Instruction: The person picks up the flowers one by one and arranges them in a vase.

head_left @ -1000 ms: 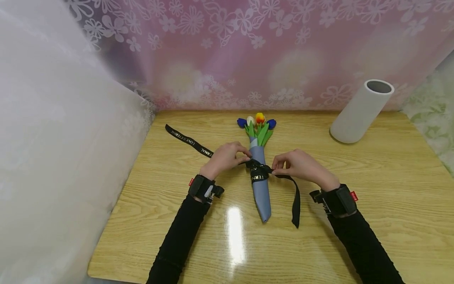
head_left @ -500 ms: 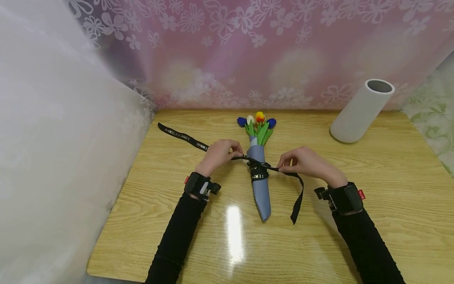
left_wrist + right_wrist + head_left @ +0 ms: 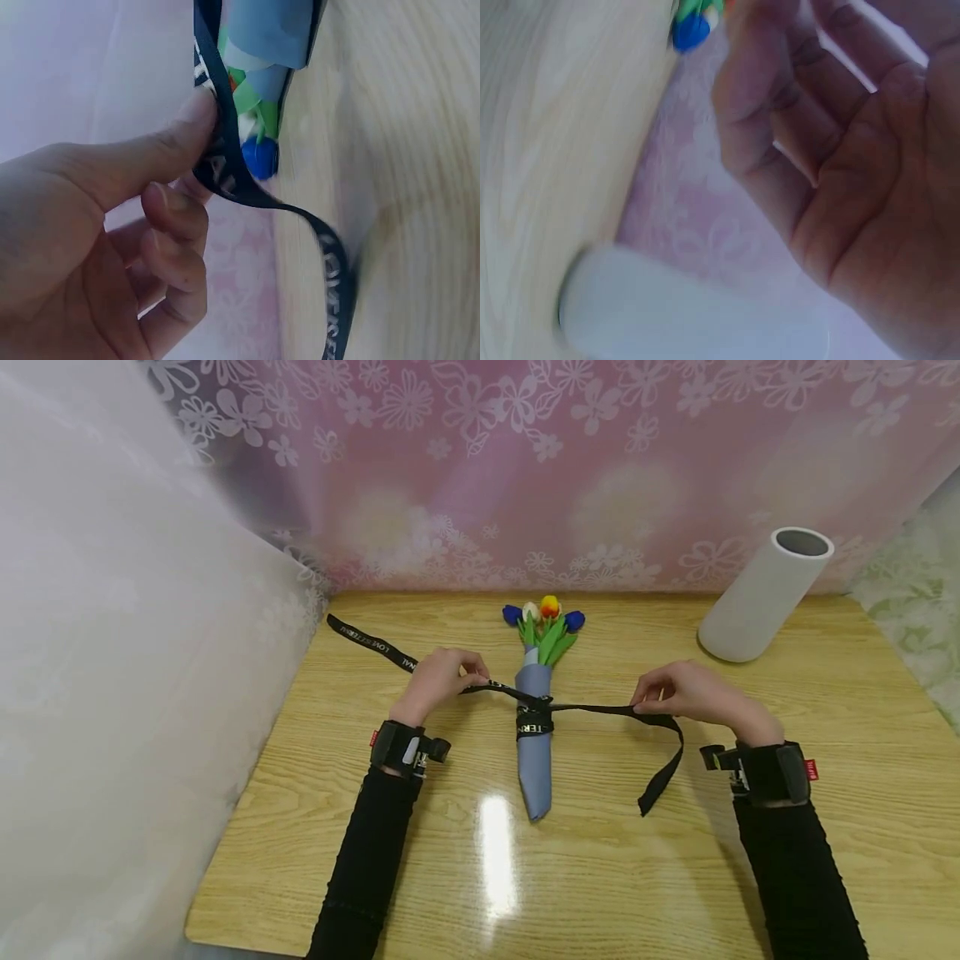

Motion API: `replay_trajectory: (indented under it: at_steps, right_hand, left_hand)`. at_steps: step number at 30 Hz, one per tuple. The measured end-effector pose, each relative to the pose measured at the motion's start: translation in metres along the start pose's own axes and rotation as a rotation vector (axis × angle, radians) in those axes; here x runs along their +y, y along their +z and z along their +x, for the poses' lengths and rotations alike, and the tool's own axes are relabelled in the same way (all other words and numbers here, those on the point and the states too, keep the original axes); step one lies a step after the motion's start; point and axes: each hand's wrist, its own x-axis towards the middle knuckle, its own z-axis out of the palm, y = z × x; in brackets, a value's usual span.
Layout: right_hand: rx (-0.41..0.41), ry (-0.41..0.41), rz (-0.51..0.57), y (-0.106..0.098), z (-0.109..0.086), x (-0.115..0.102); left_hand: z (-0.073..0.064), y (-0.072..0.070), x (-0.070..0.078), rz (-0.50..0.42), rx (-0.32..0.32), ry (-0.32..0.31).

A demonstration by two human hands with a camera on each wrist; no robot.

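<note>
A small bouquet of tulips (image 3: 550, 607), blue, white and orange-yellow with green leaves, lies on the table in blue-grey wrapping paper (image 3: 535, 777). Black ribbon (image 3: 592, 708) with white lettering goes round the wrap and crosses at its front. My left hand (image 3: 442, 681) pinches one end between thumb and fingers, and the loose tail trails to the far left. On the other side my right hand (image 3: 693, 697) pinches the second end, whose tail hangs in a curve below the fingers. The ribbon stretches nearly straight between the wrap and my right hand. In the right wrist view the fingertips are cut off.
A white cylindrical vase (image 3: 753, 602) stands at the back right of the wooden table (image 3: 600, 885). Behind the table hangs a pink floral curtain (image 3: 480, 510), with a white sheet (image 3: 120, 652) along the left side.
Both hands have moved apart, the right one farther, drawing the ribbon out from the knot area. The wrapped bouquet has shifted slightly left.
</note>
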Motion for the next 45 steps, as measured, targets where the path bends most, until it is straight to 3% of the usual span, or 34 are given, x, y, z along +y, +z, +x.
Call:
replay_trajectory:
  at_steps: [5, 15, 18, 22, 25, 30, 35, 39, 45]
  right_hand:
    - [0.024, 0.07, -0.033, -0.01, -0.011, 0.011]
    - [0.023, 0.14, -0.05, -0.015, -0.014, 0.017]
    - [0.075, 0.14, -0.064, -0.013, -0.012, 0.011]
    - [0.229, 0.041, -0.097, -0.002, -0.003, -0.006]
    - [0.325, -0.078, -0.101, 0.018, 0.014, -0.022]
    - [0.334, -0.193, -0.095, 0.058, 0.044, -0.047]
    - [0.307, -0.227, -0.096, 0.08, 0.064, -0.066]
    - [0.303, -0.238, -0.13, 0.09, 0.071, -0.07]
    - [0.339, -0.188, -0.132, 0.099, 0.073, -0.068]
  left_hand:
    - [-0.008, -0.012, -0.012, 0.025, 0.054, -0.08]
    - [-0.018, -0.027, -0.023, 0.095, 0.101, -0.139]
    - [-0.017, -0.029, -0.013, 0.094, 0.137, -0.11]
    - [-0.013, -0.028, 0.011, 0.057, 0.188, -0.001]
    - [-0.009, -0.019, 0.029, 0.034, 0.144, 0.078]
    - [-0.006, 0.001, 0.043, 0.097, -0.032, 0.098]
    - [-0.003, 0.014, 0.045, 0.146, -0.129, 0.077]
    - [-0.001, 0.018, 0.048, 0.131, -0.153, 0.095]
    - [0.001, 0.024, 0.052, 0.134, -0.182, 0.093]
